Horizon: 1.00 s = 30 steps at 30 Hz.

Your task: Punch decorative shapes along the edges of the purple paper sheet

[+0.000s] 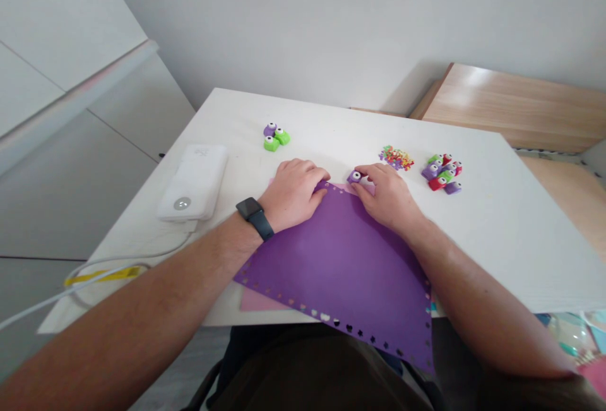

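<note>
"Well, where are your hands?"

"Apart. Your left hand [293, 195] presses the edge of the purple card sheet [341, 259]; your right hand [386, 197] clamps a purple craft punch [355, 177], half hidden, so you can't tell whether it bites the sheet."

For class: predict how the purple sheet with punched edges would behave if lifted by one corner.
The purple sheet looks thin, so it is probably light and would likely droop. Its punched holes probably make that edge tear easiest.
</note>
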Each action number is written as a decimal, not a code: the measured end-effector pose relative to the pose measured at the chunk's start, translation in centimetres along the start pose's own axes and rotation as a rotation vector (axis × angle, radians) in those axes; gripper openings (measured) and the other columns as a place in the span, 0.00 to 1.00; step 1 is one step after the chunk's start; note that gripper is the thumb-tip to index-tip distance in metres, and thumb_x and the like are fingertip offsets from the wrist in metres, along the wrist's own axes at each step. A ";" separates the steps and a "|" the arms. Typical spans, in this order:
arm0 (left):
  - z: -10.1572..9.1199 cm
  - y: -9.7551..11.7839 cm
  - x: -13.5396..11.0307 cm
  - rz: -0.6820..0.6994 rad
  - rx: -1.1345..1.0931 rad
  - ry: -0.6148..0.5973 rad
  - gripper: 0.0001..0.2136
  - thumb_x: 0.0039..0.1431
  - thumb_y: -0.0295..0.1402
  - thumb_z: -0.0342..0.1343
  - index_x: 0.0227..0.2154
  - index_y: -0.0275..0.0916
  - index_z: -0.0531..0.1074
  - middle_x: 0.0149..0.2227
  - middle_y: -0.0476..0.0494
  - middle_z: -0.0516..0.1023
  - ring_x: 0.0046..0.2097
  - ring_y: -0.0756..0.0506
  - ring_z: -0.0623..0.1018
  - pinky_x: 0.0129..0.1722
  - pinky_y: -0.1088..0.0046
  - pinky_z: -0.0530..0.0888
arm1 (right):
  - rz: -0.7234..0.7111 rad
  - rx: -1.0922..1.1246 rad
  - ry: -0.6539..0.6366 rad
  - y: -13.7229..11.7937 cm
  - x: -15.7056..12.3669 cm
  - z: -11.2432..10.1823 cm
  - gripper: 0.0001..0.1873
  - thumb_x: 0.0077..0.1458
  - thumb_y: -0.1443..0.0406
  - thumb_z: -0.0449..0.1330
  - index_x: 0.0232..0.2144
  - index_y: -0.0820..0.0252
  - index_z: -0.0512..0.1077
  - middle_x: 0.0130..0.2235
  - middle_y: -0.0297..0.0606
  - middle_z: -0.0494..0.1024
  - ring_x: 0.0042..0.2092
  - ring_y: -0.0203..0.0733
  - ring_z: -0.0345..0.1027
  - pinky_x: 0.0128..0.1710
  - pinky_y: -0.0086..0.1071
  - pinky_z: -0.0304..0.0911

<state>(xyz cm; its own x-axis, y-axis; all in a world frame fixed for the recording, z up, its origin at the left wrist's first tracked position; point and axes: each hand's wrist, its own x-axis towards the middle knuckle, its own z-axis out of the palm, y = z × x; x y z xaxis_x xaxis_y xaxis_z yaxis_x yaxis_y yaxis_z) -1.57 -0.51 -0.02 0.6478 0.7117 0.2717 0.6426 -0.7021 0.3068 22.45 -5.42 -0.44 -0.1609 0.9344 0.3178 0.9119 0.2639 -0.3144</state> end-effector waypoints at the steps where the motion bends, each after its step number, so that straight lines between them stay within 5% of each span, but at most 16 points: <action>1: 0.0 0.0 0.0 0.000 -0.005 -0.003 0.10 0.69 0.34 0.58 0.48 0.39 0.80 0.47 0.39 0.82 0.52 0.35 0.78 0.57 0.52 0.71 | 0.011 -0.002 -0.001 0.1 0.1 0.0 0.15 0.66 0.63 0.61 0.52 0.63 0.78 0.49 0.51 0.83 0.52 0.58 0.74 0.57 0.50 0.68; 12: -0.4 0.1 0.0 0.014 -0.059 -0.024 0.07 0.69 0.31 0.55 0.41 0.41 0.79 0.42 0.43 0.83 0.47 0.38 0.79 0.53 0.55 0.72 | 0.070 -0.043 -0.058 0.6 0.2 0.0 0.17 0.66 0.61 0.60 0.52 0.63 0.79 0.48 0.52 0.82 0.51 0.58 0.74 0.56 0.50 0.67; 18: -0.6 0.1 -0.1 0.023 -0.063 -0.025 0.07 0.69 0.31 0.55 0.41 0.41 0.79 0.42 0.43 0.83 0.46 0.39 0.80 0.51 0.57 0.73 | 0.013 0.017 0.084 0.3 0.1 0.1 0.20 0.63 0.63 0.64 0.56 0.61 0.77 0.52 0.53 0.79 0.55 0.58 0.71 0.60 0.52 0.66; 24: -0.7 0.2 -0.1 0.026 -0.043 -0.048 0.07 0.68 0.31 0.55 0.41 0.41 0.79 0.41 0.43 0.83 0.45 0.39 0.80 0.50 0.58 0.74 | -0.131 -0.037 0.067 -0.4 -0.1 0.1 0.10 0.65 0.62 0.64 0.46 0.51 0.84 0.54 0.48 0.75 0.57 0.60 0.64 0.62 0.59 0.63; 30: -0.5 0.2 -0.2 0.026 -0.032 -0.059 0.07 0.69 0.31 0.55 0.41 0.41 0.79 0.41 0.43 0.83 0.46 0.39 0.81 0.51 0.58 0.74 | -0.183 -0.077 0.011 0.0 0.3 0.5 0.10 0.66 0.60 0.64 0.40 0.47 0.87 0.61 0.44 0.73 0.61 0.63 0.58 0.62 0.64 0.61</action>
<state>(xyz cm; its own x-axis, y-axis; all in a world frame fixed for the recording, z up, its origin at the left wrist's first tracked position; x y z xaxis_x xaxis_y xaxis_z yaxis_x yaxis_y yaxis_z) -1.75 -0.79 0.43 0.6877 0.6901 0.2255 0.6127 -0.7183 0.3295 22.19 -4.97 -0.80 -0.3229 0.8699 0.3728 0.8942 0.4094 -0.1810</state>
